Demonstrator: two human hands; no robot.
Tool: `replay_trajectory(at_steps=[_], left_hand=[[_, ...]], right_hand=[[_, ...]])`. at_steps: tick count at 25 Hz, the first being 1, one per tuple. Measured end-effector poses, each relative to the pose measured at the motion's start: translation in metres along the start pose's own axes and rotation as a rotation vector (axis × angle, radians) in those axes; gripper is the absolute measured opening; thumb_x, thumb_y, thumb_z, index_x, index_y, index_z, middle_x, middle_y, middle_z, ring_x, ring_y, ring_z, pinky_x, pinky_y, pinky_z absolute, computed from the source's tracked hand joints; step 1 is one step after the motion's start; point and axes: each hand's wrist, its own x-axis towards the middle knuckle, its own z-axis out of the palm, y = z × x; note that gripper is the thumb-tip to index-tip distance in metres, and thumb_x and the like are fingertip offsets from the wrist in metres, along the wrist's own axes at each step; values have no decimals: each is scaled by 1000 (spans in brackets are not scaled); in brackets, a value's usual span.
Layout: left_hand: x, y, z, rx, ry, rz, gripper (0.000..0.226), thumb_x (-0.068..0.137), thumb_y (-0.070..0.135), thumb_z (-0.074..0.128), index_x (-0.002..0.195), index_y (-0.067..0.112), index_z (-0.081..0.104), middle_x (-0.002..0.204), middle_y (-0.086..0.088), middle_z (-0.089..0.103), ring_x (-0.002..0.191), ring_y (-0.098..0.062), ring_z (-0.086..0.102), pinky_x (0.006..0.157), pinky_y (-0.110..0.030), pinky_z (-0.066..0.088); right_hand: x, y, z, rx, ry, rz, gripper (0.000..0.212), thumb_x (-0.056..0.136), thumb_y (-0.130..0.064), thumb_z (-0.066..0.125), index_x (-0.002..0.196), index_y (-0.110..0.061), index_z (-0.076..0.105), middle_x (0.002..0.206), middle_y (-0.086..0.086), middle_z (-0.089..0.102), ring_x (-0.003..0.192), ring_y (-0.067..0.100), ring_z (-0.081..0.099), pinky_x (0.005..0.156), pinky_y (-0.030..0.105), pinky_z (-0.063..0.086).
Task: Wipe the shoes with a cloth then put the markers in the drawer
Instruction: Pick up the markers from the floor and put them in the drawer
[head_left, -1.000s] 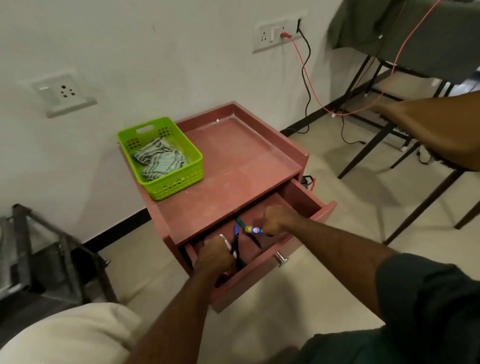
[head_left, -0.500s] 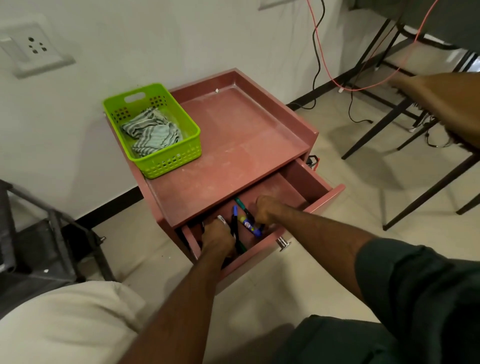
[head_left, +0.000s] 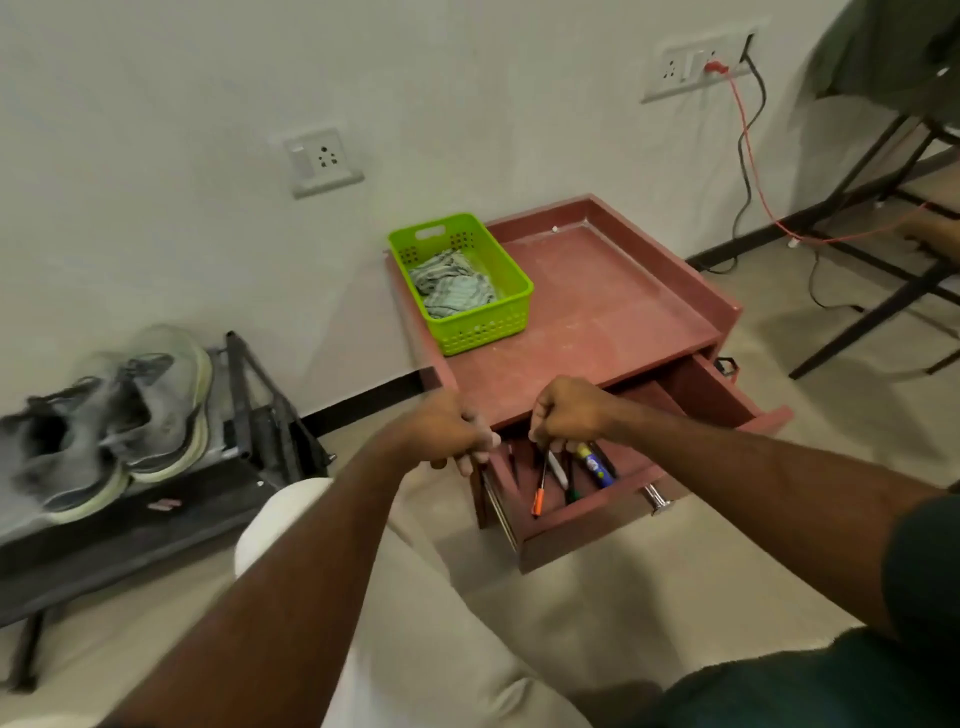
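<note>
The drawer (head_left: 613, 499) stands pulled out, its top open to a reach from above, though both hands crowd its rear left: the left hand (head_left: 449, 434) at the cabinet's front left corner, the right hand (head_left: 569, 415) just over the markers (head_left: 571, 473) lying along the left half. The drawer's right half is bare floor. On the cabinet top (head_left: 597, 312) a green basket (head_left: 467, 291) (cloth inside) takes the back left; the rest is open, walled by a low rim.

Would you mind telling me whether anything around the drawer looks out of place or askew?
Nothing is spilled or damaged. The markers lie loosely at differing angles in the open drawer, and the cloth sits crumpled in the basket.
</note>
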Motion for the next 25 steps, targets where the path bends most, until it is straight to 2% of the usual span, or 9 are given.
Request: replay_trajectory(at_steps=[2,4,7,9,12,15,17,21,25], left_hand=[[-31,-6,-36,-9,42,31,22,93,17,69,91,-5,70,78,-11,75,58,-16,68,43,-19,34],[-66,-23,-77,11,190,16,22,92,20,70,91,-2,72,82,-12,77,61,-15,68,46,-21,38],[-130,-72,-138,16,387,-52,20,93,20,70,87,1,71,67,-5,74,55,-11,66,49,-23,42],[-171,-109,-166,-3,473,-104,23,95,20,70,81,2,69,59,-4,69,49,-10,62,46,-24,42],[-234,-170,-190,-31,571,-229,24,96,26,69,79,8,67,61,0,69,49,-7,64,45,-22,43],[-296,-237,-202,-86,643,-347,24,95,29,71,82,10,70,65,1,73,57,-9,69,48,-23,46],[-333,-286,-202,-108,670,-430,23,94,29,71,83,8,70,66,0,72,58,-11,68,45,-21,46],[-389,-390,-198,-142,652,-630,22,94,30,70,85,10,68,82,-6,76,72,-18,75,47,-24,48],[-432,-498,-178,-234,643,-800,19,93,30,71,89,12,69,85,-5,75,74,-16,75,45,-22,46]], right_hand=[[-7,-37,7,16,3,-87,13,82,-5,69,89,6,69,75,18,73,62,24,71,55,30,57],[-12,-84,16,36,19,-203,6,84,0,65,87,4,68,72,16,71,56,19,66,52,28,54],[-18,-169,38,68,53,-371,6,84,-2,67,81,-7,68,61,6,68,53,14,65,56,31,57],[-18,-223,62,77,30,-437,4,83,-4,69,81,-7,70,62,8,71,54,17,69,58,32,61],[-17,-305,116,49,-50,-532,7,82,-6,65,82,-7,72,66,10,74,63,25,74,59,33,63],[-17,-379,191,23,-168,-600,9,85,-6,64,83,-3,72,70,13,74,62,21,71,56,29,60],[-18,-418,249,-7,-251,-631,8,84,-8,67,79,-3,73,69,13,74,63,21,71,63,35,63],[-19,-471,361,-72,-376,-658,8,77,-10,66,75,-9,73,62,8,73,59,21,72,62,34,62],[-6,-507,466,-221,-513,-716,3,84,-11,68,82,-11,71,69,5,73,63,16,73,58,28,61]])
